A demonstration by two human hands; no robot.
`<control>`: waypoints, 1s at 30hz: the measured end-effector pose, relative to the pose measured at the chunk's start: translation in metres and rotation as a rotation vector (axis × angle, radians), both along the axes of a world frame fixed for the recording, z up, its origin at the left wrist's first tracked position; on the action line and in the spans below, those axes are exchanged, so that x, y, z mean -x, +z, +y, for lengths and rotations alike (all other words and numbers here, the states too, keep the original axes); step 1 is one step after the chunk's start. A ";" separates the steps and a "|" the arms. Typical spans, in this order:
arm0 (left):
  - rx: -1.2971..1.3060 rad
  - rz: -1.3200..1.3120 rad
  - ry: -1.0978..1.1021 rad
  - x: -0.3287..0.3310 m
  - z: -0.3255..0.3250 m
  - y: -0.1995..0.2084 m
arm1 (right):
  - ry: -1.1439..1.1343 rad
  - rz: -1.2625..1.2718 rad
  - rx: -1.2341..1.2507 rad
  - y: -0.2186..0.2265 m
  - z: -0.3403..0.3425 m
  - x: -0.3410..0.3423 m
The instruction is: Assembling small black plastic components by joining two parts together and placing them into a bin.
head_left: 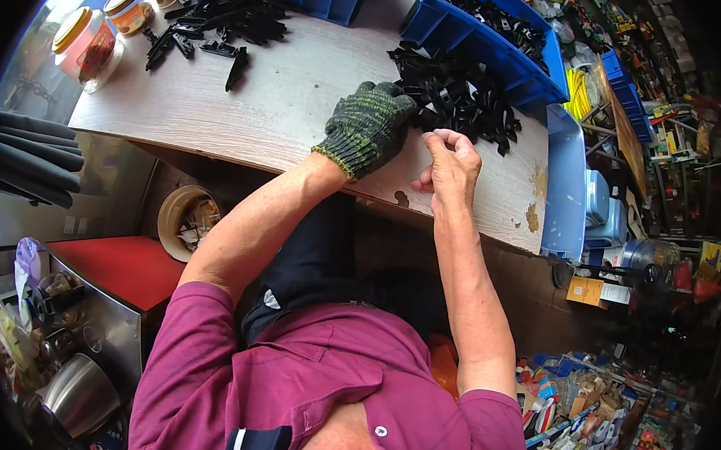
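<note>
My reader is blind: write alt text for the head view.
A person's gloved left hand and bare right hand are close together beside a heap of small black parts on a pale worktable. Another black pile lies farther left; a blue bin stands behind the heap.

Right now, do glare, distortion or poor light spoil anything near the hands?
Head view: glare pales the upper left, around the jars; head view: the front edge of the table bends, and the picture's rim goes black; head view: the gloved left hand and bare right hand look fairly sharp, but the heaped black parts are hard to tell apart.
</note>
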State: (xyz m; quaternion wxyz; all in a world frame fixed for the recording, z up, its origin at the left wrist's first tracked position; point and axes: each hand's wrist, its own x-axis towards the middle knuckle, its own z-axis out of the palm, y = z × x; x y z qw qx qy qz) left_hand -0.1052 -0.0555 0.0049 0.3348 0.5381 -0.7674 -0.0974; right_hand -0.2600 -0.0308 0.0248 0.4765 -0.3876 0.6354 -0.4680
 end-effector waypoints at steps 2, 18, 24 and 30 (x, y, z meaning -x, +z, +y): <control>0.031 -0.003 -0.023 -0.003 0.004 -0.004 | 0.007 0.018 0.005 -0.002 -0.002 0.000; 0.004 0.212 0.013 -0.007 0.009 -0.011 | 0.125 0.303 -0.028 0.005 -0.027 -0.009; 0.016 0.178 0.016 -0.006 0.011 -0.007 | 0.114 0.409 -0.105 0.007 -0.035 -0.013; 0.032 0.199 0.007 -0.006 0.009 -0.010 | 0.084 0.350 -0.076 0.003 -0.032 -0.007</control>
